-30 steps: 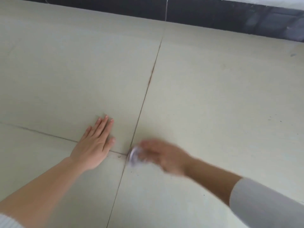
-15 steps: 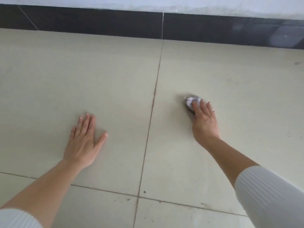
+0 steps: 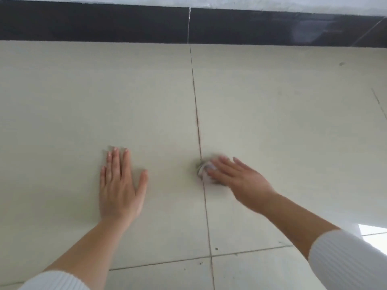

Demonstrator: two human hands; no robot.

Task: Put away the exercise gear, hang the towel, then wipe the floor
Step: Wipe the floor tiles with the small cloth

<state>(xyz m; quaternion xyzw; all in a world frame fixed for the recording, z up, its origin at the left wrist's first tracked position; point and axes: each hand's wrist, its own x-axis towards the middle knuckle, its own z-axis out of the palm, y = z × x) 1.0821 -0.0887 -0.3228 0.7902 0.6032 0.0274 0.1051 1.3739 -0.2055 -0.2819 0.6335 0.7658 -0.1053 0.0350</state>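
Note:
My right hand presses a small crumpled white tissue against the pale tiled floor, right on the long grout line. Most of the tissue is hidden under the fingers, and the hand is motion-blurred. My left hand lies flat on the tile to the left, palm down, fingers spread, holding nothing. Both arms wear white ribbed sleeves pushed up the forearm.
A dark skirting band runs along the base of the white wall at the far edge. A cross grout line passes near me with small dirt specks. A bright light patch shows at the right.
My right hand has swept the tissue from the right tile leftward and back onto the grout line. My left hand stays flat on the floor; the view has shifted slightly.

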